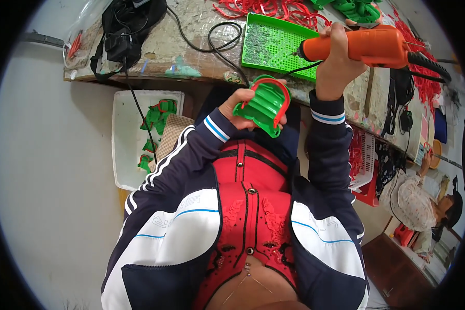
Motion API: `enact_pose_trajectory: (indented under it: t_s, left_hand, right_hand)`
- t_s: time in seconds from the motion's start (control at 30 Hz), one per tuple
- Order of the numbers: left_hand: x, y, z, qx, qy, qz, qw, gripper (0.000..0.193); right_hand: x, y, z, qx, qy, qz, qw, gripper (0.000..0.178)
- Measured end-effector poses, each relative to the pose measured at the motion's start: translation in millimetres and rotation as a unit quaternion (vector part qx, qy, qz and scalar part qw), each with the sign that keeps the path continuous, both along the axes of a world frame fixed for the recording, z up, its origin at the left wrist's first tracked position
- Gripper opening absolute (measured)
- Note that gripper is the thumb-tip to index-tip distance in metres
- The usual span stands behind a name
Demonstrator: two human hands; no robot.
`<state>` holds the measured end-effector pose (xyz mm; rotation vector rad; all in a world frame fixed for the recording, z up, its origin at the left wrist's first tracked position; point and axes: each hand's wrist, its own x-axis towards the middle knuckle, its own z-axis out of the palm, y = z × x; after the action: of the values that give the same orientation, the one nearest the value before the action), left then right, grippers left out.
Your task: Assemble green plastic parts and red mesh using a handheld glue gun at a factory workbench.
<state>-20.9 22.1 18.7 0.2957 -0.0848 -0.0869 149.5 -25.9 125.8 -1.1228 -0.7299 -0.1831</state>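
My left hand [233,109] is closed around the edge of a curved green plastic part [261,106], held in front of the table. A red curved strip [286,101] runs along the rim of this part. Higher up and to the right, my right hand [337,72] grips an orange electric screwdriver [377,45] lying level, with its tip toward the left. That tip is over a shallow green tray [274,71] with a perforated bottom, where many small metal screws [263,44] are spread. A thick black cable [429,67] leaves the screwdriver's back end.
A white box [120,139] at the left below the table holds several green-and-red parts [163,114]. Red strips [258,7] lie behind the tray, more [416,62] at the right. A black power adapter [123,45] and cords lie at left. Another person [411,201] sits at right.
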Motion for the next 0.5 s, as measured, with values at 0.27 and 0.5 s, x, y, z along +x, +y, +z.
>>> enact_pose_trajectory:
  t_s: [0.27,0.5]
  left_hand:
    - [-1.6,15.4,-2.8,-0.048,0.039,0.084,0.995,0.064]
    - [-2.8,22.4,2.7,-0.052,0.074,0.139,0.986,0.063]
  right_hand:
    - [5.1,-2.2,-22.4,-0.064,0.028,-0.011,0.997,0.023]
    - [6.8,1.5,-35.9,-0.093,0.029,-0.013,0.995,0.021]
